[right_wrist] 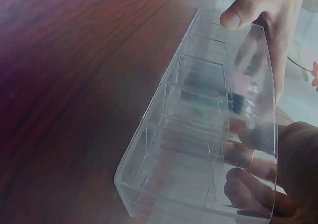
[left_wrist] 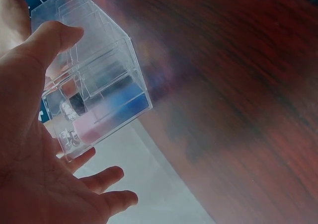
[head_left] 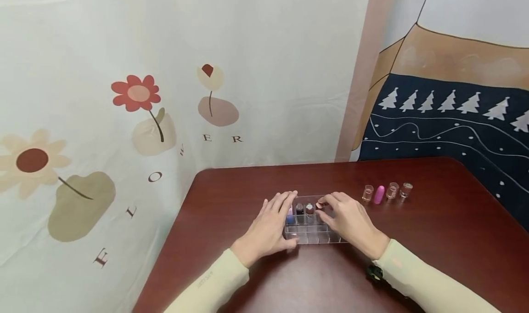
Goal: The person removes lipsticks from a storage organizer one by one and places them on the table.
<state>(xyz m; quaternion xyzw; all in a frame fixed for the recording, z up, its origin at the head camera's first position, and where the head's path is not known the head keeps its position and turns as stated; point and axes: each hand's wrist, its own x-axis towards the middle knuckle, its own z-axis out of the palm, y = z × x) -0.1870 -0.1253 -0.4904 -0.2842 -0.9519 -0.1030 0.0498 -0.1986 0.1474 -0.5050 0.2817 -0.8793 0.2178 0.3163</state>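
Note:
A clear compartment organizer [head_left: 312,237] lies on the table, its near side facing the person. My left hand [head_left: 264,228] lies along its left end, fingers extended and thumb [left_wrist: 69,37] at the near corner. A blue-and-pink item [left_wrist: 112,112] occupies the end compartment beside that hand. To its right in the back row stand two dark lipstick-like tubes [head_left: 299,210], [head_left: 309,208]. With thumb and fingers my right hand [head_left: 351,219] pinches a small tube with a pinkish top [head_left: 319,206] in the back row; its lower part is hidden. Through the clear wall the right fingers [right_wrist: 243,189] show.
Behind and right of the organizer, three clear-cased tubes [head_left: 368,193], [head_left: 392,190], [head_left: 406,190] and a magenta tube [head_left: 379,195] stand on the dark red table [head_left: 231,189]. Printed cloths [head_left: 268,74] hang behind the table. A dark watch-like band [head_left: 374,274] is at the right sleeve.

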